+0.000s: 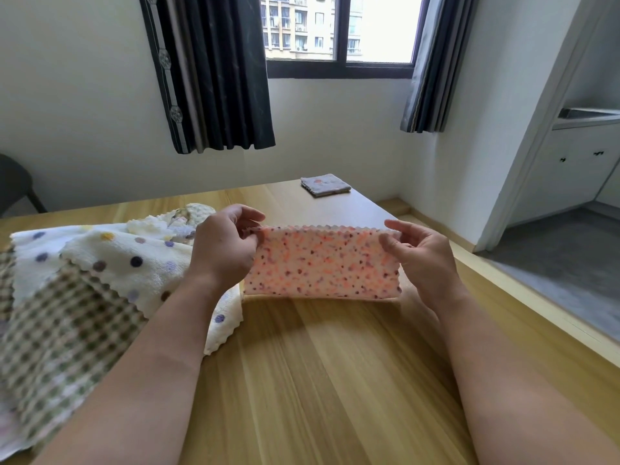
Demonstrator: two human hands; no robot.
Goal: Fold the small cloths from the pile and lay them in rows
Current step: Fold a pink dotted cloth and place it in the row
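Note:
A pink cloth (322, 263) speckled with orange and purple dots hangs doubled over above the wooden table (335, 380), its zigzag edges on top. My left hand (224, 250) pinches its upper left corner. My right hand (419, 256) pinches the upper right corner. The cloth's lower fold is just above the tabletop. To the left lies the pile of unfolded cloths (84, 280): a white one with coloured dots and a green-and-brown checked one on top. One folded grey cloth (324, 185) lies at the table's far right corner.
The table's right edge (523, 317) drops to a lower grey floor. A wall with a window and dark curtains (218, 78) stands behind the table. A dark chair (16, 186) shows at the far left.

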